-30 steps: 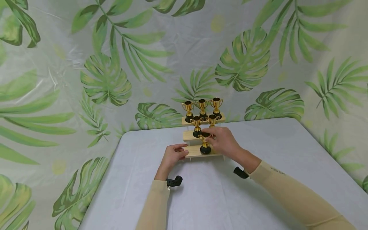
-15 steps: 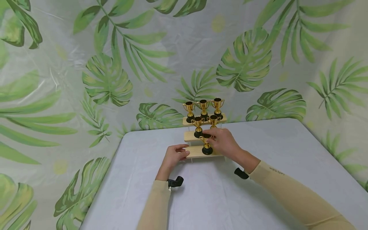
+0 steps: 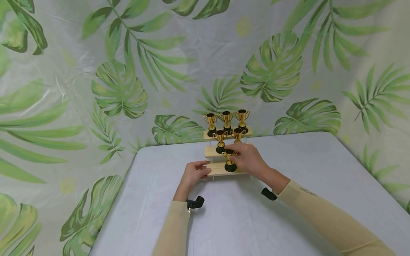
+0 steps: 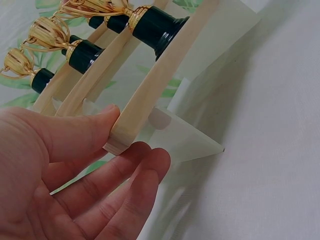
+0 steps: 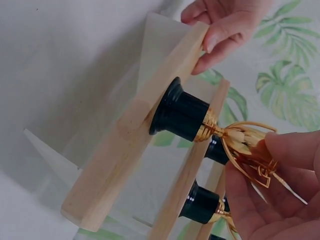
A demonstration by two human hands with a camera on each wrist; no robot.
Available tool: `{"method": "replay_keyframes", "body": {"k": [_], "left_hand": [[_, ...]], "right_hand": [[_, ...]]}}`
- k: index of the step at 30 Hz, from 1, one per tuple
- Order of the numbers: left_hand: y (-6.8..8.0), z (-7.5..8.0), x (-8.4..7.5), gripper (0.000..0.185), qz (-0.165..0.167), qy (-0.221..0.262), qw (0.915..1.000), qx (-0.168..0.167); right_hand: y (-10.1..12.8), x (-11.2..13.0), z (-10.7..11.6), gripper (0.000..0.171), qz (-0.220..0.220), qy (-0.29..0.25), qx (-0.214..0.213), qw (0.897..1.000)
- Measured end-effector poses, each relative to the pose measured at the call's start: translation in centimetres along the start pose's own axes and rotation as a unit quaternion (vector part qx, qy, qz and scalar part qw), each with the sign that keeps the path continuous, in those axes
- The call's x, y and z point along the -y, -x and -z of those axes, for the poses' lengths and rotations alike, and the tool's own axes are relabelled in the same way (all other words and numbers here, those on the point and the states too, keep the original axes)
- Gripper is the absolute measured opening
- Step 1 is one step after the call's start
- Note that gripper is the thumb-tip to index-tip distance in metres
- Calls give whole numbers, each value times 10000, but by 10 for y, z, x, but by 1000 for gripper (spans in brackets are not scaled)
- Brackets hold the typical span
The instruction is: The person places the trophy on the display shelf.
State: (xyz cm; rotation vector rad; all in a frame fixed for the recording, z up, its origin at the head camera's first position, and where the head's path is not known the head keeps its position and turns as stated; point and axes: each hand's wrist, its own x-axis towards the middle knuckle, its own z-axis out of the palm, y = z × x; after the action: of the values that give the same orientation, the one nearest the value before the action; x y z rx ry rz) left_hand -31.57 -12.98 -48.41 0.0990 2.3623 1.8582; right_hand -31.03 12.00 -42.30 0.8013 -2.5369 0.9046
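Note:
A small gold trophy cup (image 3: 230,166) with a black base stands on the lowest board of a three-tier wooden display stand (image 3: 216,168). My right hand (image 3: 251,158) grips this cup by its gold bowl; in the right wrist view, thumb and fingers close round the bowl, while the black base (image 5: 182,112) meets the board. At the board's left end, my left hand (image 3: 193,174) pinches the wood. The left wrist view shows the thumb (image 4: 87,131) on one face of the board (image 4: 152,90) and fingertips under it.
Two more cups (image 3: 220,142) stand on the middle tier, one partly behind my right hand. Three cups (image 3: 226,121) line the top tier. Clear side supports (image 4: 187,137) carry the boards on a white-covered table (image 3: 221,220). A leaf-print sheet (image 3: 208,53) hangs behind.
The view shifts very slightly. The cup in my right hand has moved a touch to the right along the lowest board since a second ago; my left hand keeps its hold.

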Motion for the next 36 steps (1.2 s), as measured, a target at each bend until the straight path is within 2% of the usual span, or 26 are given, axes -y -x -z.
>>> {"method": "replay_keyframes", "body": {"k": [3, 6, 17, 36], "left_hand": [[-1, 0, 2, 37, -39, -4, 10000, -32], [-9, 0, 15, 39, -34, 54, 9999, -87], [-9, -1, 16, 36, 14, 90, 9999, -116], [-11, 5, 20, 39, -85, 187, 9998, -82]], "right_hand": [[0, 0, -1, 39, 25, 31, -17, 10000], [1, -1, -2, 39, 22, 53, -61, 10000], [6, 0, 0, 39, 105, 89, -392, 9991], [18, 6, 11, 39, 469, 592, -740, 9944]]}}
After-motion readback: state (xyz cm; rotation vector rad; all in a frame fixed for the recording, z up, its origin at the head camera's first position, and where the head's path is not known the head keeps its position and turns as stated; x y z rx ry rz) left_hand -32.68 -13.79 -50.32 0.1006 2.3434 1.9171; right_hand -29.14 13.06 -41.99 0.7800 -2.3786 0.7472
